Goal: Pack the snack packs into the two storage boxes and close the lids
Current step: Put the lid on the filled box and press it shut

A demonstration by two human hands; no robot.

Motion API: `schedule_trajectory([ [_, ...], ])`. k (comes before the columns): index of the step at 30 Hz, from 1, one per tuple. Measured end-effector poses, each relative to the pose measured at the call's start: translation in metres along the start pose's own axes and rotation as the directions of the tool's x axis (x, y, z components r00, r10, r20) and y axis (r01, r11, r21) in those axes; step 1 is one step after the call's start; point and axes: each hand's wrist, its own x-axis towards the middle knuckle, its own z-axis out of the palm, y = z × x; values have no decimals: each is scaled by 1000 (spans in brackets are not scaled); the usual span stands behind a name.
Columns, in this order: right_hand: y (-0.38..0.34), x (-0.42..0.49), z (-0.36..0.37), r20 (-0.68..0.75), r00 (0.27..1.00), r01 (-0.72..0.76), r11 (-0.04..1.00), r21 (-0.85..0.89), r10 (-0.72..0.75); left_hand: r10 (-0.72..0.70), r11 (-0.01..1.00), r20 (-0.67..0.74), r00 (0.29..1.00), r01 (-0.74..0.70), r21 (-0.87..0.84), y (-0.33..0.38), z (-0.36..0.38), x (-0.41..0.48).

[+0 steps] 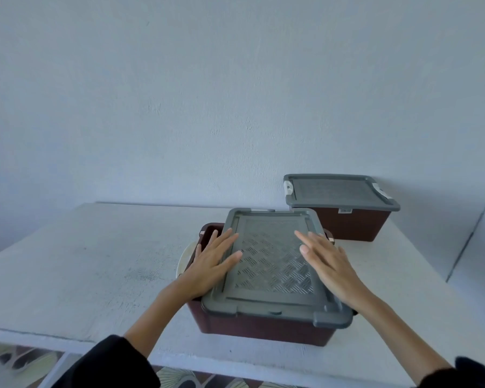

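Lid [272, 264], judged stiff and light, is touched askew on near box [263, 329] by left hand [210, 261] and right hand [331, 264], fingers straight; side rims are best gripped.

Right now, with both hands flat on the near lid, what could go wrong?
1. The grey ribbed plastic lid sits skewed on the near brown plastic storage box, leaving its back-left corner uncovered; pressing now may jam it crooked.
2. The left hand overhangs the lid's left edge above the open rim and might get pinched if the lid drops into place.
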Motion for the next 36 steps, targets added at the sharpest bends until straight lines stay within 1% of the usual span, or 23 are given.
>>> schedule_trajectory([
  [2, -3, -9, 4, -22, 997, -72, 970, -234, 68, 4, 997, 69, 998, -9, 74, 1, -3, 1],
  [3, -5, -15, 7, -14, 996, -92, 945, -313, 92, 35, 991, 104, 994, -48, 126, -2, -6, 3],
  [5, -8, -23, 13, 15, 992, -108, 922, -372, 123, 39, 982, 174, 984, -70, 176, -1, -8, 4],
  [7, -9, -22, 12, 49, 992, -90, 925, -370, 116, 11, 960, 217, 976, -71, 270, 4, -9, 0],
  [8, -7, -19, 9, 78, 992, -66, 928, -366, 102, 1, 934, 208, 978, -75, 349, 5, -11, -4],
  [10, -2, -8, 1, 173, 984, 20, 942, -336, 41, 22, 879, 134, 991, -83, 469, 12, -16, -17],
  [12, 4, 8, -10, 277, 960, 132, 946, -294, -48, 97, 851, 22, 995, -95, 516, 18, -24, -24],
  [13, 8, 18, -14, 296, 951, 185, 930, -316, -88, 124, 857, -18, 992, -98, 505, 18, -28, -24],
  [14, 11, 27, -19, 279, 954, 211, 899, -384, -105, 137, 884, -43, 990, -102, 456, 17, -32, -22],
  [15, 12, 35, -23, 221, 970, 195, 857, -478, -97, 149, 914, -70, 986, -110, 391, 13, -35, -16],
  [16, 13, 40, -28, 123, 989, 133, 819, -558, -77, 156, 940, -93, 983, -119, 319, 8, -37, -9],
  [17, 11, 41, -31, 9, 999, 46, 803, -594, -51, 157, 957, -105, 982, -125, 260, 4, -39, 0],
  [18, 7, 38, -32, -93, 996, -46, 820, -571, -9, 161, 964, -104, 981, -134, 232, -1, -40, 8],
  [19, 1, 31, -29, -158, 987, -116, 852, -510, 39, 173, 963, -99, 980, -147, 226, -6, -40, 17],
  [20, -6, 22, -22, -177, 980, -158, 881, -446, 87, 179, 960, -90, 980, -154, 234, -12, -40, 27],
  [22, -18, 4, -2, -102, 981, -194, 891, -410, 166, 171, 952, -69, 983, -146, 270, -23, -39, 46],
  [24, -18, -2, 15, -31, 974, -212, 863, -459, 223, 105, 952, 6, 994, -102, 288, -32, -35, 58],
  [27, -3, 8, 17, -55, 972, -226, 837, -498, 230, 13, 966, 180, 984, -59, 253, -33, -25, 61],
  [29, 9, 17, 9, -9, 977, -193, 857, -478, 215, -53, 952, 256, 965, -28, 303, -25, -22, 57],
  [31, 21, 26, -1, 73, 984, -107, 872, -478, 160, -138, 889, 252, 958, 8, 458, -15, -20, 54],
  [32, 26, 31, -8, 114, 986, -59, 884, -464, 125, -148, 843, 217, 965, 9, 538, -11, -19, 52],
  [34, 36, 41, -22, 204, 978, 34, 915, -402, 54, -96, 772, 112, 989, 3, 635, -1, -16, 47],
  [36, 42, 47, -32, 293, 956, 116, 935, -334, -14, -45, 776, 17, 999, 24, 630, 7, -16, 45],
])
